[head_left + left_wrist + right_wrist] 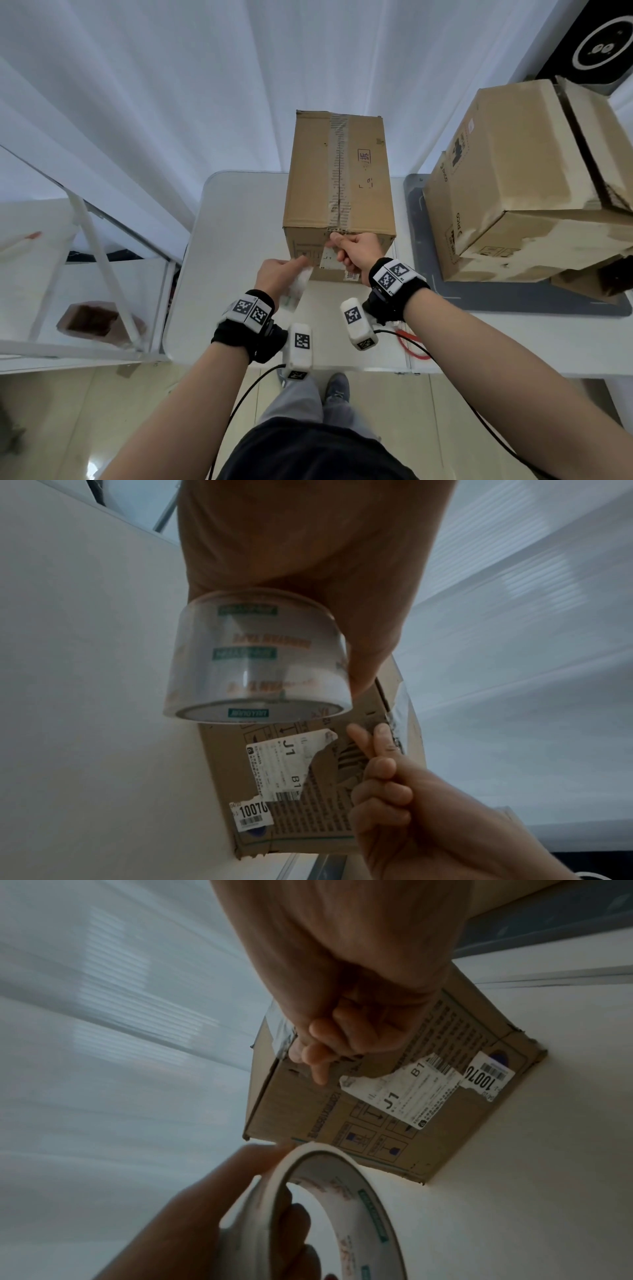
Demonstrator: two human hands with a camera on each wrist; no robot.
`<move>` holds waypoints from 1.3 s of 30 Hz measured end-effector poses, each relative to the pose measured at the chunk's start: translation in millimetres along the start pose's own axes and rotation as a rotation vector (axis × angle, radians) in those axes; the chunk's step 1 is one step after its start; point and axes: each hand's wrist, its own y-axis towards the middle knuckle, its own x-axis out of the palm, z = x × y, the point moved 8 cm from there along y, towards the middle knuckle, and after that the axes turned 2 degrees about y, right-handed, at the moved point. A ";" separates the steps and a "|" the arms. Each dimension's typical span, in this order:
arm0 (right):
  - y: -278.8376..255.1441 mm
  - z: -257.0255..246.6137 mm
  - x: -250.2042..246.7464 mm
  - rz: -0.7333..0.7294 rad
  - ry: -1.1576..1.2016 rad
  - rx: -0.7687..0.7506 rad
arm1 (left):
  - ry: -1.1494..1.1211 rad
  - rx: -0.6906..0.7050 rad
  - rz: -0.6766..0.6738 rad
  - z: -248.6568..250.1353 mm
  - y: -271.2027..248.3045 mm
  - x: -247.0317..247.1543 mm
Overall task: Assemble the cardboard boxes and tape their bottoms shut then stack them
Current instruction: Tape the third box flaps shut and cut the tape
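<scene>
A brown cardboard box (339,171) (308,791) (308,1115) stands on the white table (233,257), with a clear tape strip (339,164) running along its top seam and over the near edge. My right hand (349,250) (387,791) (342,1001) is at that near top edge. Its fingers are curled, and thumb and forefinger pinch at the tape's end on the front face. My left hand (277,274) (205,1204) grips a roll of clear printed tape (294,287) (257,656) (342,1204) just left of the box's front, above the table.
Larger cardboard boxes (520,178) are stacked on a grey mat (513,298) to the right. A red loop (411,346) lies near the table's front edge. A white metal rack (96,246) stands at the left, with white curtains behind the table.
</scene>
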 end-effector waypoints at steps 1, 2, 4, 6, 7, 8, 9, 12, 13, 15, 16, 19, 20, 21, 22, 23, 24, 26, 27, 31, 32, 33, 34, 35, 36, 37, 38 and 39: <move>2.4 -1.5 -0.5 0.010 -0.006 0.001 | 0.002 -0.006 -0.009 -1.1 -0.3 0.3; 4.9 -3.1 -1.1 0.020 -0.012 0.004 | 0.003 -0.009 -0.016 -2.6 -0.1 0.1; 9.1 -6.7 -2.9 0.031 -0.024 0.010 | 0.015 -0.012 -0.026 -6.3 0.0 -0.2; 12.1 -10.8 -4.5 0.035 -0.027 0.017 | 0.023 -0.024 -0.035 -11.3 1.8 0.8; 13.4 -12.3 -5.6 0.041 -0.032 0.022 | 0.023 -0.030 -0.037 -12.8 2.4 1.5; 15.2 -12.5 -6.9 0.051 -0.040 0.027 | 0.025 -0.034 -0.037 -13.8 2.6 2.1; 17.0 -12.1 -7.9 0.059 -0.052 0.035 | 0.025 -0.036 -0.035 -14.3 3.0 3.0; 20.6 -9.9 -10.9 0.072 -0.086 0.033 | 0.000 -0.038 -0.054 -13.3 3.7 8.6; 21.3 -10.2 -12.8 0.078 -0.112 0.019 | -0.002 -0.035 -0.060 -12.6 4.3 10.2; 19.9 -9.6 -18.2 0.079 -0.170 0.007 | 0.004 -0.032 -0.066 -11.9 6.3 13.1; 18.0 -7.9 -19.9 0.055 -0.209 0.025 | 0.009 -0.032 -0.065 -11.6 7.0 14.1; 4.2 -7.9 -14.1 -0.122 -0.415 0.076 | 0.001 -0.028 -0.065 -10.8 9.2 17.3; -0.4 -14.0 -11.5 -0.164 -0.477 0.054 | -0.003 -0.028 -0.063 -10.2 9.2 18.3; -3.8 -23.8 -9.4 -0.181 -0.497 0.010 | -0.001 -0.027 -0.060 -10.5 10.1 19.3; -6.0 -37.2 -7.9 -0.179 -0.469 -0.045 | 0.005 -0.026 -0.056 -9.9 9.4 20.1; -7.3 -52.5 -6.8 -0.163 -0.410 -0.110 | 0.007 -0.024 -0.057 -10.0 9.8 21.5; -7.9 -68.8 -6.8 -0.130 -0.347 -0.182 | 0.012 -0.027 -0.065 -9.5 9.0 23.2; -4.5 -100.3 -11.2 -0.003 -0.286 -0.337 | 0.016 -0.032 -0.078 -10.3 9.1 25.4; -2.4 -113.9 -13.6 0.070 -0.306 -0.419 | 0.017 -0.031 -0.083 -10.7 9.4 25.8; 9.0 -133.1 -3.2 0.079 -0.662 -0.615 | 0.019 -0.019 -0.073 -10.5 10.6 23.1; 13.6 -127.6 1.2 0.021 -0.749 -0.620 | 0.013 -0.009 -0.065 -9.0 11.4 21.9; 17.3 -120.8 3.5 -0.027 -0.805 -0.624 | 0.018 0.000 -0.057 -6.9 13.0 20.9; 20.1 -114.2 4.3 -0.056 -0.829 -0.631 | 0.036 0.014 -0.048 -2.6 13.6 19.6; 22.3 -109.1 3.7 -0.069 -0.830 -0.646 | 0.074 0.033 -0.046 2.5 14.8 19.2; 23.2 -105.5 2.7 -0.075 -0.822 -0.666 | 0.119 0.058 -0.046 8.7 15.5 19.1; 24.7 -102.3 1.7 -0.080 -0.814 -0.678 | 0.177 0.070 -0.057 14.1 17.2 21.0; 26.2 -100.0 0.8 -0.085 -0.812 -0.682 | 0.225 0.085 -0.068 20.3 17.5 23.1; 26.6 -99.6 0.3 -0.088 -0.816 -0.685 | 0.259 0.097 -0.084 26.2 18.3 25.8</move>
